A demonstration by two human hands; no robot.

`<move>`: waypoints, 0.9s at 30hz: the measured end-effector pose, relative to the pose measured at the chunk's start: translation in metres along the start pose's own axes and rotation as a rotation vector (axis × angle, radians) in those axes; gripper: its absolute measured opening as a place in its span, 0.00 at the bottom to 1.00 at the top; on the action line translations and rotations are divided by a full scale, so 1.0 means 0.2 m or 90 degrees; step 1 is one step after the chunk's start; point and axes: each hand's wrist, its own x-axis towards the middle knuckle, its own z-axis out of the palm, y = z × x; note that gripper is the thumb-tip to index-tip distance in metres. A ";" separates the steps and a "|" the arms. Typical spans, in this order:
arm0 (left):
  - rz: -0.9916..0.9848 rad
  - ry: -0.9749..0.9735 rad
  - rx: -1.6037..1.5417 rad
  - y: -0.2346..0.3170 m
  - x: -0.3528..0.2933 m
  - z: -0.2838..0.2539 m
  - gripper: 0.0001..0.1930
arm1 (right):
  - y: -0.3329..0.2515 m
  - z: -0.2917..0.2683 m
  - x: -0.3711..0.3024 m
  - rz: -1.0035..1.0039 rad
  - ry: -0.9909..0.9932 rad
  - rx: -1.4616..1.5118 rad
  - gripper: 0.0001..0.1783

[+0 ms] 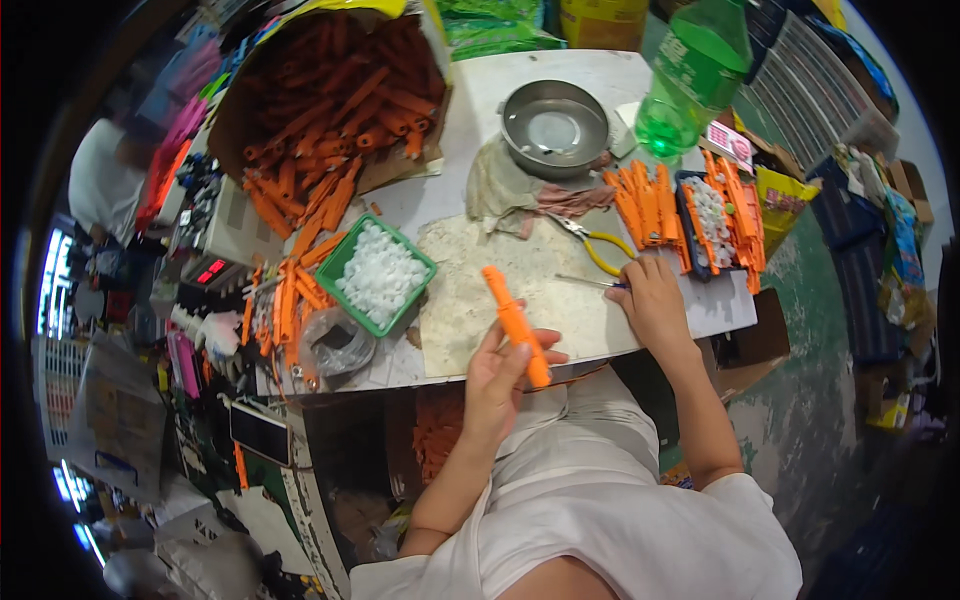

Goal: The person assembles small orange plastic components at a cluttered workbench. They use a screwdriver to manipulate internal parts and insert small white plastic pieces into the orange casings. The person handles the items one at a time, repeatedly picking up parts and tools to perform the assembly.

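My left hand (496,377) is closed around an orange plastic tube-like part (516,326), held tilted above the near edge of the table. On the right, my right hand (655,303) has its fingers closed at the dark blue handle of a thin screwdriver (588,281), whose shaft points left along the worn work sheet (450,270). Just beyond it lie pliers with yellow handles (606,253), jaws toward the cloth. A green basket (427,262) full of small white pieces (380,275) stands left of my left hand.
A big carton (228,125) heaped with orange parts (350,100) stands far left. A metal bowl (555,130) sits behind a rag (500,190). Beside a green bottle (695,80), rows of orange parts (650,205) line the right side. A clear plastic bag (338,343) lies near the basket.
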 end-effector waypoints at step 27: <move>-0.187 -0.166 0.213 0.14 -0.05 -0.17 0.29 | -0.20 -0.29 0.03 0.093 -0.334 0.505 0.16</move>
